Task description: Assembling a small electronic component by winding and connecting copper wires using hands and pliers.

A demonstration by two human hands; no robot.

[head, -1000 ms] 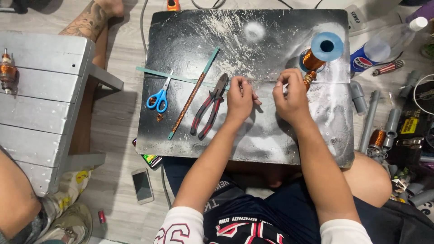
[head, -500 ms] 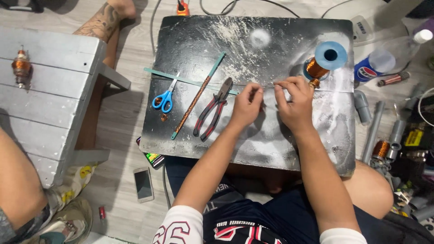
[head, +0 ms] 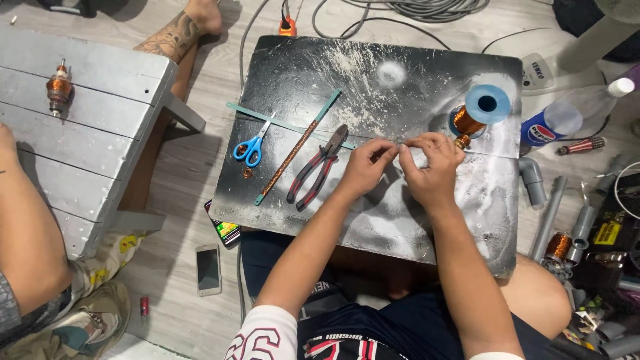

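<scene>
Both hands over the middle of the black board (head: 313, 67), fingertips nearly meeting. Left hand (head: 365, 167) pinched shut, thumb against forefinger. Right hand (head: 430, 170) same, fingers bunched together at the tips. They look clamped on a thin copper wire (too fine to see in the grip itself, can't confirm) that runs off to the right toward the copper wire spool (head: 467, 123). Spool sits on the board just beyond the right hand, w/ a blue tape roll (head: 487, 104) touching it on the far side.

Left of the hands, on the board: red-handled pliers (head: 319, 168), jaws pointing away from the person, close to the left hand but not touching. Next over, a long thin rod (head: 293, 150) wrapped in copper, lying diagonal, crossing a pale green strip (head: 280, 123). Blue-handled scissors (head: 252, 147) further left, closed.

Board rests on the person's lap, surface scuffed w/ white smears.

Off-board: grey wooden bench (head: 87, 133) at left w/ a small motor armature (head: 59, 87) on it. Another person's arm (head: 27, 227) at the left edge, their leg (head: 177, 33) beyond the bench. Phone (head: 209, 269) on the floor near the board's corner. Plastic bottle (head: 567, 120) and grey pipe fittings (head: 533, 180) at right (cluttered).
</scene>
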